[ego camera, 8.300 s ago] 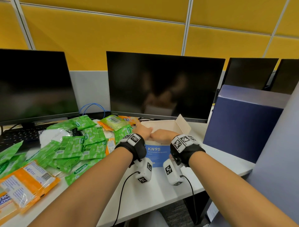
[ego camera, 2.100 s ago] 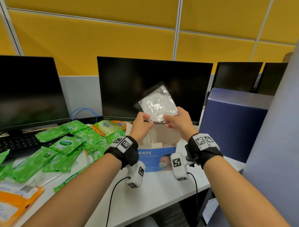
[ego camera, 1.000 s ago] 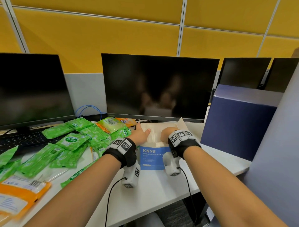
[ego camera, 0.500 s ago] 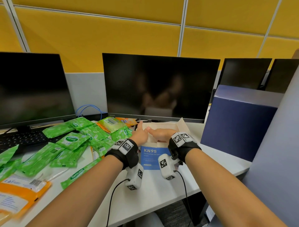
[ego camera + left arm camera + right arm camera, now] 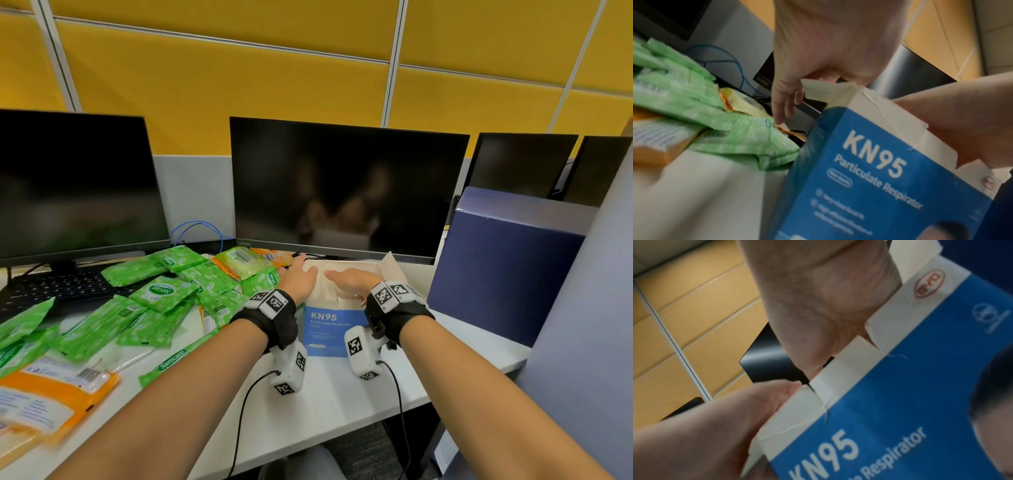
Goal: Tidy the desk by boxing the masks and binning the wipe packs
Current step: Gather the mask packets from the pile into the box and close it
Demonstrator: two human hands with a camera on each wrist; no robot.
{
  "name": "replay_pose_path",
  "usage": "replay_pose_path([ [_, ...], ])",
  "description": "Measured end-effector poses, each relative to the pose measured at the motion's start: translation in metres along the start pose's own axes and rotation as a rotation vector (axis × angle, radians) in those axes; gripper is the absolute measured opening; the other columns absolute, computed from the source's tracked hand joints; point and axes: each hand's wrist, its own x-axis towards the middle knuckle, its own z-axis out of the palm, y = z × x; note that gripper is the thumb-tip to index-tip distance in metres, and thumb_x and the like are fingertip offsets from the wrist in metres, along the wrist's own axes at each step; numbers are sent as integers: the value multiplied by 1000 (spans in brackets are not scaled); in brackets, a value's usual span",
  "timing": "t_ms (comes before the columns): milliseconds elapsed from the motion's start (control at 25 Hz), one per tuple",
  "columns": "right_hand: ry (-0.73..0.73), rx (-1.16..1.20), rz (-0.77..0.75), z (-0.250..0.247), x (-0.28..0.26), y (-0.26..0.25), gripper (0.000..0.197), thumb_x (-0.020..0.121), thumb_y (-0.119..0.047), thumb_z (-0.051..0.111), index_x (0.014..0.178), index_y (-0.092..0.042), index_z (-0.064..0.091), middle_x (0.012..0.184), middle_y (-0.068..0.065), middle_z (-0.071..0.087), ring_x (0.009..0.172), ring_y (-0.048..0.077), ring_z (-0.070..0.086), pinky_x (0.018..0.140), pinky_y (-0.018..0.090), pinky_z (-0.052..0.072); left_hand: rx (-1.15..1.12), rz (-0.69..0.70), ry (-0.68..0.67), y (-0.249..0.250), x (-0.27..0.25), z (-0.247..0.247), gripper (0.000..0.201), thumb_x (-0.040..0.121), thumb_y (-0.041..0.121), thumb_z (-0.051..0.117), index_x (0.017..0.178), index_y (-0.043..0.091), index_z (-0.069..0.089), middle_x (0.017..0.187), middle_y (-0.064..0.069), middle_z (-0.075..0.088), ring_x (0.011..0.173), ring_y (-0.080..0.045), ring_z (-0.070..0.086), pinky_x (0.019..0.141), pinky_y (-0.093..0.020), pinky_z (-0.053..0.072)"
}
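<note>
The blue and white KN95 mask box [image 5: 327, 329] stands open at the desk's middle, below the centre monitor. My right hand [image 5: 346, 278] lies palm down over its open top; the wrist view shows the palm [image 5: 818, 309] behind the box rim [image 5: 840, 363], fingers hidden. My left hand [image 5: 298, 272] is spread flat over the box's left edge. Its straight fingers [image 5: 784, 105] reach down beside the box [image 5: 869, 178] and touch an orange pack [image 5: 791, 132]. Several green wipe packs [image 5: 157, 291] are heaped to the left. No mask shows.
Two dark monitors [image 5: 346, 192] stand behind, with a keyboard [image 5: 58, 286] under the left one. A large dark blue box [image 5: 507, 270] sits right of the mask box. Orange packs [image 5: 48, 401] lie at the near left. The white desk edge [image 5: 342, 421] runs below my wrists.
The mask I held above the box two seconds ago has gone down into it. Since half a second ago my hands have parted, the left one sliding left toward the wipe packs.
</note>
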Motion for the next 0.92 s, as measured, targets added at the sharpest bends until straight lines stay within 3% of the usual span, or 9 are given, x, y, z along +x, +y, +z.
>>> replay_pose_path([
  [80, 42, -14, 7, -2, -1, 0, 65, 100, -52, 28, 146, -7, 34, 152, 12, 36, 137, 30, 37, 113, 40, 32, 43, 79, 47, 2, -2, -7, 54, 99, 39, 36, 149, 22, 27, 156, -12, 23, 145, -31, 18, 116, -41, 18],
  [280, 160, 3, 36, -6, 2, -3, 65, 97, -53, 36, 144, -8, 39, 149, 10, 41, 135, 30, 41, 108, 37, 34, 41, 119, 68, 3, -8, -31, 54, 97, 44, 32, 145, 19, 35, 147, -16, 36, 139, -33, 27, 115, -44, 23],
  [400, 336, -113, 73, -6, -3, -14, 69, 91, -54, 47, 142, -9, 36, 146, 15, 39, 133, 34, 40, 106, 43, 35, -65, 92, 103, -9, -16, -52, 46, 102, 32, 27, 141, 11, 40, 143, -16, 42, 134, -33, 36, 112, -41, 28],
  [520, 530, -131, -170, 1, -13, -55, 54, 89, -41, 53, 135, -13, 43, 138, 15, 40, 128, 36, 39, 103, 47, 35, -36, 104, 162, -24, -25, -78, 40, 103, 21, 27, 133, 4, 48, 134, -19, 52, 126, -35, 46, 105, -38, 37],
  [680, 420, -8, -594, 37, -20, -126, 32, 87, -25, 54, 117, -15, 62, 120, 11, 60, 114, 28, 55, 94, 35, 45, 306, 25, 151, -65, -33, -124, 40, 100, 26, 37, 116, -3, 59, 120, -21, 61, 113, -34, 56, 92, -35, 43],
  [800, 288, -50, -650, 81, -16, -159, 23, 88, -21, 50, 99, -12, 69, 102, 10, 69, 100, 26, 62, 83, 35, 51, 616, -109, -1, -108, -44, -161, 34, 95, 28, 47, 104, -2, 61, 107, -19, 61, 96, -31, 57, 83, -38, 46],
  [840, 240, -98, -661, 95, -12, -164, 26, 90, -19, 49, 96, -5, 70, 98, 14, 70, 96, 29, 64, 81, 36, 52, 698, -171, -51, -124, -48, -172, 36, 94, 30, 49, 110, -1, 61, 108, -17, 60, 97, -30, 57, 83, -37, 46],
  [920, 66, -158, -648, 121, 1, -167, 30, 92, -16, 48, 96, 6, 69, 93, 22, 72, 92, 34, 68, 81, 38, 55, 794, -336, -85, -155, -57, -194, 47, 94, 33, 52, 128, 2, 54, 127, -14, 57, 115, -30, 57, 91, -34, 46],
])
